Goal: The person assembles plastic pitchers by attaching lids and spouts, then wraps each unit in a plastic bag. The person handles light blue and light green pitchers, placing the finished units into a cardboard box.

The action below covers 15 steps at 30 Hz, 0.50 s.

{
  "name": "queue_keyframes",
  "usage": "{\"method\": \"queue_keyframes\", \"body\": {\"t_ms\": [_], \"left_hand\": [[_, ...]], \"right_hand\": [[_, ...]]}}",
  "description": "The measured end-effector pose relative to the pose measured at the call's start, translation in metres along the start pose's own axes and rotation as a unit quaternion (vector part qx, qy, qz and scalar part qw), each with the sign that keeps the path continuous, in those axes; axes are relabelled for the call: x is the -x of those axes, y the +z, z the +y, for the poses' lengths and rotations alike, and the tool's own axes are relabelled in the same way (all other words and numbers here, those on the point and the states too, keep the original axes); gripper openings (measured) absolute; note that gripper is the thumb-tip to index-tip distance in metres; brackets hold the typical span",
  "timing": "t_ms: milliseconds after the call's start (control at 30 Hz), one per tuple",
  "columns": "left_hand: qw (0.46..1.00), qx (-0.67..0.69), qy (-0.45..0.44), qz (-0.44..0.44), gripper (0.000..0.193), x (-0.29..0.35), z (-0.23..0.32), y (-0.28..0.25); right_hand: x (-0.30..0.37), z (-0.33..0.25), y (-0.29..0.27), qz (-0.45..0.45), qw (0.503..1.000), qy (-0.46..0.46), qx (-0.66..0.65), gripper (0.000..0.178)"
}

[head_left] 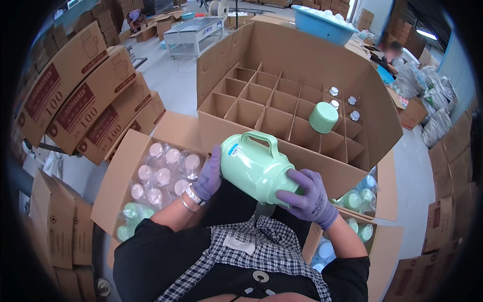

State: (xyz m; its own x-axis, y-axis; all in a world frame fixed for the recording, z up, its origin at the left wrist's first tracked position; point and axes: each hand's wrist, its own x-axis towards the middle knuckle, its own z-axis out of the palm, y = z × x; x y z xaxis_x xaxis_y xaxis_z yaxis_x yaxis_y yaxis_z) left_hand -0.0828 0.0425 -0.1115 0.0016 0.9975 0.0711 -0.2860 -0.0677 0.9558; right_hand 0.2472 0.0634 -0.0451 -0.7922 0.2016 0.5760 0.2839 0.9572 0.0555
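A mint-green flask (254, 166) lies tilted in the air in front of the person's chest, just short of the near wall of a big divided carton (282, 146); its handle faces up and away, and its neck end points right and slightly down. The right hand (309, 199) curls around that neck end, thumb and fingers closed on it. The left hand (209, 176) is open, its palm set against the base and its fingers straight.

For this step, the grip at the neck should probably carry the control while the left palm braces the base, since the smooth curved body could slip if either end loosens. Keeping the handle turned upward, off the carton's edge, seems wise, and light pressure should spare the glossy surface.

Beyond the flask, a mint-green cup (323, 117) rests on the dividers, near several small silvery caps (354, 116) showing in the cells. That cup sits high, so a bump to the carton could tip it.

To the left, an open box (113, 186) holds bagged pink-topped pieces (163, 176); more boxes with green and blue pieces stand at the right. Farther out are stacked cartons (85, 95) and a blue basin (322, 27).
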Motion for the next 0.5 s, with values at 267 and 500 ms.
{"method": "queue_keyframes", "body": {"t_ms": [267,500], "left_hand": [[0.958,-0.113,0.223,0.143,0.079,0.032,-0.017,0.020],[0.873,-0.326,0.362,0.009,0.082,0.003,0.005,0.015]], "right_hand": [[0.033,-0.019,0.035,0.002,0.533,0.495,-0.686,0.110],[0.059,-0.007,0.017,0.063,0.461,0.524,-0.714,0.090]]}}
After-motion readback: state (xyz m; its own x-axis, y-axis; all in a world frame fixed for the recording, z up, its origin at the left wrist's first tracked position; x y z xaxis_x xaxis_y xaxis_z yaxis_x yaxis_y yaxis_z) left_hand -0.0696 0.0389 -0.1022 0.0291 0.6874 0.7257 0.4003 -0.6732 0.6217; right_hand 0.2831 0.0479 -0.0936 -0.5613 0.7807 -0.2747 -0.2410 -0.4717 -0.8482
